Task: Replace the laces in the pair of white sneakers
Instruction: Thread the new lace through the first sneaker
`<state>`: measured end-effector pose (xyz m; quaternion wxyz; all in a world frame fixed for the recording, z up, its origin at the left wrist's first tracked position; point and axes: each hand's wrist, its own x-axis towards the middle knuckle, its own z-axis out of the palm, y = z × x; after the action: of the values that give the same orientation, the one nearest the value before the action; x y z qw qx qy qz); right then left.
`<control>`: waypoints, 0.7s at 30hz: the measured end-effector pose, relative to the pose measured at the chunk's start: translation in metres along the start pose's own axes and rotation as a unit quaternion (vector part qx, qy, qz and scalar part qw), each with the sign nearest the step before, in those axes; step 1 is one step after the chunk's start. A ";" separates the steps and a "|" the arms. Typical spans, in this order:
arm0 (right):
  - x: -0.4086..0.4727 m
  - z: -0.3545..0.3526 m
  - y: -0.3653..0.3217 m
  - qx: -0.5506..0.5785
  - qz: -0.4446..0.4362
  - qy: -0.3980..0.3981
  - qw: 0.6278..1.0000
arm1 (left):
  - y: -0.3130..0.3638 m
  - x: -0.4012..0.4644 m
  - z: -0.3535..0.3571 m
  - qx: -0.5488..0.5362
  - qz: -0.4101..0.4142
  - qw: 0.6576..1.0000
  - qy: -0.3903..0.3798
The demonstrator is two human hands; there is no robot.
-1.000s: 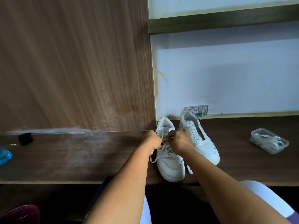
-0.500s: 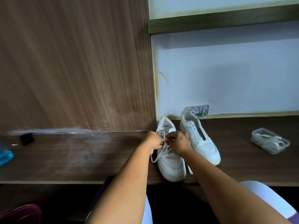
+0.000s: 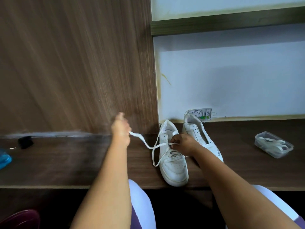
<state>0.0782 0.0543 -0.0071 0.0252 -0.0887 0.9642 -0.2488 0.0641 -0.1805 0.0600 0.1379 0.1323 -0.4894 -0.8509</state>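
Two white sneakers stand side by side on the dark wooden shelf (image 3: 66,162). The left sneaker (image 3: 173,164) has a loose white lace (image 3: 145,143) trailing off its left side in a loop. My left hand (image 3: 120,129), blurred by motion, grips one end of that lace well to the left of the shoe. My right hand (image 3: 183,144) pinches the lace at the eyelets on top of the left sneaker. The right sneaker (image 3: 201,138) has bare eyelets with no lace in them.
A clear plastic tub (image 3: 273,144) holding white laces sits on the shelf at the right. A small black object (image 3: 25,142) and a blue item (image 3: 5,158) lie at the far left. A wooden panel and a white wall with a socket plate (image 3: 200,114) rise behind.
My left hand has swung out to the left, drawing the lace away from the left sneaker. My right hand stays on the shoe's eyelets.
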 end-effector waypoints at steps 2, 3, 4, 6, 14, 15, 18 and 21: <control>0.002 0.001 -0.001 0.004 0.007 0.001 1.000 | -0.034 -0.009 0.012 0.366 0.021 0.924 -0.107; 0.003 0.002 -0.001 0.005 0.010 0.004 1.000 | -0.050 -0.011 0.015 0.498 0.021 0.848 -0.182; 0.004 0.002 0.000 0.005 0.010 0.007 1.000 | -0.063 -0.013 0.017 0.584 0.018 0.776 -0.239; 0.005 0.004 0.000 0.004 0.009 0.012 1.000 | -0.078 -0.017 0.021 0.669 0.023 0.683 -0.292; 0.007 0.007 0.004 0.011 0.016 0.014 1.000 | -0.085 -0.022 0.024 0.620 0.011 0.718 -0.315; 0.005 0.007 0.003 0.007 0.015 0.014 1.000 | -0.086 -0.022 0.023 0.615 0.008 0.723 -0.314; -0.001 0.004 -0.001 -0.004 0.012 0.018 1.000 | -0.084 -0.020 0.024 0.586 -0.028 0.747 -0.312; -0.005 0.001 -0.002 -0.027 0.007 0.017 0.999 | -0.064 -0.014 0.022 0.480 -0.107 0.829 -0.268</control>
<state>0.0839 0.0527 -0.0067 0.0086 -0.0781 0.9714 -0.2240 0.0620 -0.1268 0.0162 -0.1715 0.0000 -0.8364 -0.5206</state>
